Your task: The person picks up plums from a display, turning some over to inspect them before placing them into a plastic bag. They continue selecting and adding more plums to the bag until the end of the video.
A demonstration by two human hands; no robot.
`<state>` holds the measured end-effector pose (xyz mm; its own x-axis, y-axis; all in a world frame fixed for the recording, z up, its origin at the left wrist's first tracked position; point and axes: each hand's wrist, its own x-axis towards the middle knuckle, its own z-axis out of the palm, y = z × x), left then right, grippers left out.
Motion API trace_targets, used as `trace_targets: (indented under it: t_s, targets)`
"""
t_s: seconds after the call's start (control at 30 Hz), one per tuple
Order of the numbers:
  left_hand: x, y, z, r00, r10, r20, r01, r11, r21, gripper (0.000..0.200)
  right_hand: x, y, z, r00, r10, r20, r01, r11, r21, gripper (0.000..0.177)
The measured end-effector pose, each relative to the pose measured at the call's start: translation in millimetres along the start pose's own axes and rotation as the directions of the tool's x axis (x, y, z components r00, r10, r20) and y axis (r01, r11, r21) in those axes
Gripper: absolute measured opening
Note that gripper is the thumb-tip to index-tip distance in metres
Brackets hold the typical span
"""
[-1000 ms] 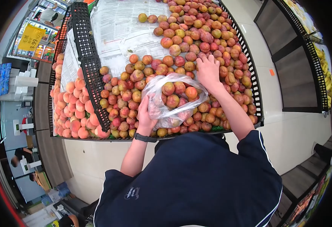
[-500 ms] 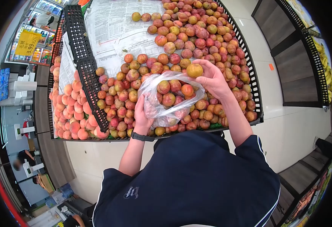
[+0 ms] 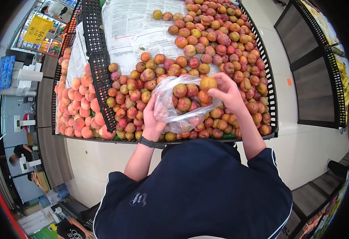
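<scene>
One plum, pinched in our right hand, has neared the bag at two o'clock, picked but unreleased; our left hand grips nine o'clock.

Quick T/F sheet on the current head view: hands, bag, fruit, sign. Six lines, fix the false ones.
1. The left hand holds the clear plastic bag. True.
2. The bag is empty. False: several round bagged fruits show in its opening.
3. The right hand grips a yellowish fruit. True.
4. The right wrist wears a band. False: the dark wristband is on the left wrist.
5. In the image, the peaches lie left of the black lattice wall. True.
6. The large price sign is blue. False: the price sign is yellow.
</scene>
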<state>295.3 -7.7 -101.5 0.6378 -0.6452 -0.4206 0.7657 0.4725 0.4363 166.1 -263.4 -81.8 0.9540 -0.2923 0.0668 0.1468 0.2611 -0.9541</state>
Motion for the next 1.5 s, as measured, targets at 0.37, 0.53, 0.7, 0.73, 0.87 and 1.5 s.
trace_targets:
  t_s: [0.37,0.53,0.7,0.73,0.87,1.5]
  targets:
    - [-10.8,9.0,40.3,0.931,-0.047,0.361,0.083,0.993,-0.086,0.042,-37.4,0.7,51.0,0.958,-0.195,0.208,0.284,0.599,-0.749,0.043]
    - [-17.8,5.6,65.5,0.998,0.031,0.054,-0.035,0.995,0.089,0.043,-42.0,9.5,39.5,0.959,-0.211,0.188,0.278,0.587,-0.761,0.037]
    - [-26.7,6.8,81.2,0.986,-0.017,0.166,0.010,0.999,0.044,0.043,-45.6,5.0,35.6,0.931,-0.364,-0.037,0.201,0.594,-0.779,0.030]
    - [-27.3,7.2,79.6,0.984,-0.009,0.178,0.002,0.999,0.038,0.043,-43.8,1.8,33.8,0.889,-0.421,-0.181,0.109,0.577,-0.810,0.027]
    - [-26.3,7.8,70.1,0.987,0.029,0.157,-0.042,0.996,0.080,0.044,-41.2,14.1,4.2,0.921,-0.125,-0.368,-0.213,0.630,-0.747,0.019]
    - [-3.4,-13.7,11.1,0.996,0.011,-0.093,0.000,0.994,0.111,0.042,-39.0,-8.7,-53.0,0.764,-0.089,-0.639,-0.244,0.877,-0.414,0.016]
